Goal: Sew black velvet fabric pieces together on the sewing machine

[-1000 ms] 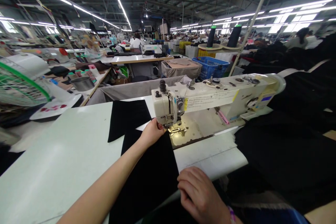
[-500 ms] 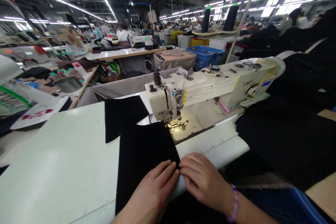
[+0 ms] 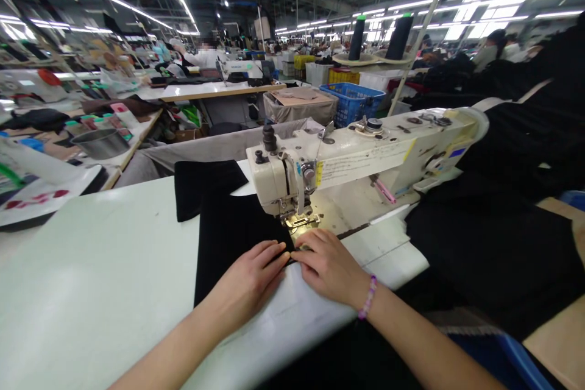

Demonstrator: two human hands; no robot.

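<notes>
Black fabric (image 3: pixel 228 234) lies on the pale work surface (image 3: pixel 137 244), its right edge beside the needle area of a cream sewing machine (image 3: pixel 370 146). My left hand (image 3: pixel 256 271) rests on the fabric near its lower right corner, fingers together and pressing it down. Just right of it, my right hand (image 3: pixel 324 262) pinches the fabric's corner, with a beaded bracelet (image 3: pixel 368 297) on the wrist. The fingertips of both hands nearly meet in front of the lit presser foot (image 3: pixel 301 220).
More black cloth (image 3: pixel 493 244) is heaped at the right. Behind the machine stand a blue basket (image 3: pixel 354 103) and two dark thread cones (image 3: pixel 358 39). A metal bowl (image 3: pixel 100 143) sits on the left table. A person in white (image 3: pixel 208 56) is farther back.
Both hands have moved forward, bringing the fabric's lower right corner closer to the presser foot. The fabric now covers less of the surface near me. The view has shifted slightly.
</notes>
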